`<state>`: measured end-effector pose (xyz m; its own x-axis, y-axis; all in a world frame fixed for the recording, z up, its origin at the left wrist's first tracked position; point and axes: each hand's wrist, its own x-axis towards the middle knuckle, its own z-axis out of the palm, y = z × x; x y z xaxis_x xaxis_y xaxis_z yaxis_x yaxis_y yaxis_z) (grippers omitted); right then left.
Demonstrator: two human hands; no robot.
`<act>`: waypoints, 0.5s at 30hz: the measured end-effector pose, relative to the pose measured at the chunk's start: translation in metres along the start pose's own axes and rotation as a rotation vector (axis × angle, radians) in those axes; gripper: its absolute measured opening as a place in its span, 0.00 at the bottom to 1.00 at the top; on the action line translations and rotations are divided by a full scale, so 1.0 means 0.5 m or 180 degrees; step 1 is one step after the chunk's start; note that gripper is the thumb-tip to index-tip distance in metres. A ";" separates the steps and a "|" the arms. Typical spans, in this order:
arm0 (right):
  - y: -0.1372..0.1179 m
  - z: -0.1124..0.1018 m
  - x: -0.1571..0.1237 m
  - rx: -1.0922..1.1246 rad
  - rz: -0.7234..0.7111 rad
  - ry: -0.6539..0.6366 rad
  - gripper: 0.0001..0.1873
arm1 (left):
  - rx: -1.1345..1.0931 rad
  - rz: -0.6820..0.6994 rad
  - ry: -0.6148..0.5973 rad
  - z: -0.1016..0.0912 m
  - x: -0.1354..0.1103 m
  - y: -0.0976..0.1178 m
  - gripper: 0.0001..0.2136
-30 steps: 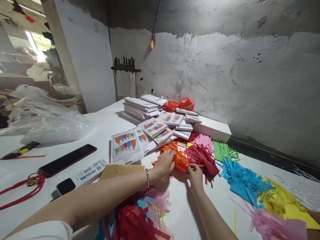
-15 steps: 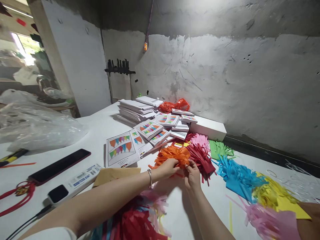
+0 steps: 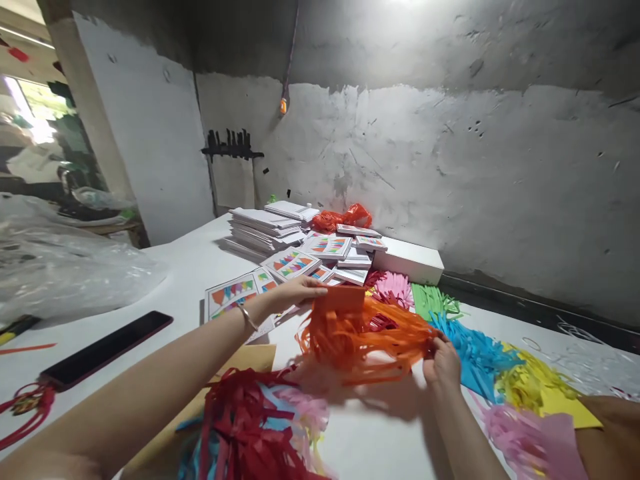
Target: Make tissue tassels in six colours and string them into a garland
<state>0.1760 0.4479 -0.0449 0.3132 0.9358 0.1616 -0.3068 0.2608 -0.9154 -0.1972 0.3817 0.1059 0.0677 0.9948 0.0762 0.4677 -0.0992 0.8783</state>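
Note:
An orange tissue-paper tassel point(image 3: 350, 333) is stretched sideways above the white table. My left hand point(image 3: 306, 291) pinches the uncut band at its upper left. At the other end, my right hand point(image 3: 443, 360) is closed on the tips of some cut strips. The remaining strips hang in loose loops between both hands. Below my left forearm lies a pile of dark red tassels point(image 3: 250, 413) mixed with pink and blue, on brown paper point(image 3: 257, 357). Right of my right hand sits a blue tassel point(image 3: 480, 357).
Green point(image 3: 434, 301), yellow point(image 3: 535, 383) and pink tassels point(image 3: 525, 430) line the right side. Behind are printed cards point(image 3: 290, 263), stacked white cards point(image 3: 265, 230), a white box point(image 3: 413, 260) and a red plastic bag point(image 3: 343, 219). A phone point(image 3: 107, 350) and clear plastic point(image 3: 75, 273) lie left.
My hands have moved apart, left hand to the left and up, right hand to the right. The bunched orange tassel is now spread out between them. The white power strip has left view.

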 end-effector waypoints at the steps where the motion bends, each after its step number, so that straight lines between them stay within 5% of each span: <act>1: -0.016 -0.024 0.006 -0.0001 0.0008 0.0151 0.15 | -0.0054 0.0015 0.0187 -0.020 0.008 0.002 0.25; 4: -0.062 -0.090 0.008 -0.0015 0.0028 0.0483 0.14 | -0.0093 -0.0006 0.0825 -0.054 0.041 0.006 0.21; 8: -0.125 -0.144 -0.016 -0.0040 -0.0112 0.0602 0.15 | 0.0078 0.0005 0.1199 -0.041 0.091 0.018 0.15; 12: -0.197 -0.152 -0.060 -0.0230 -0.0328 0.0402 0.29 | 0.0396 0.0241 0.0927 0.025 0.098 0.037 0.15; 15: -0.247 -0.139 -0.107 -0.0498 -0.0402 0.0026 0.33 | 0.0744 0.0596 0.0488 0.103 0.058 0.062 0.17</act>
<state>0.2597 0.3494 0.0337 0.3477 0.8959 0.2766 -0.1213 0.3355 -0.9342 -0.1355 0.4061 0.1112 0.0466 0.9490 0.3118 0.6503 -0.2658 0.7117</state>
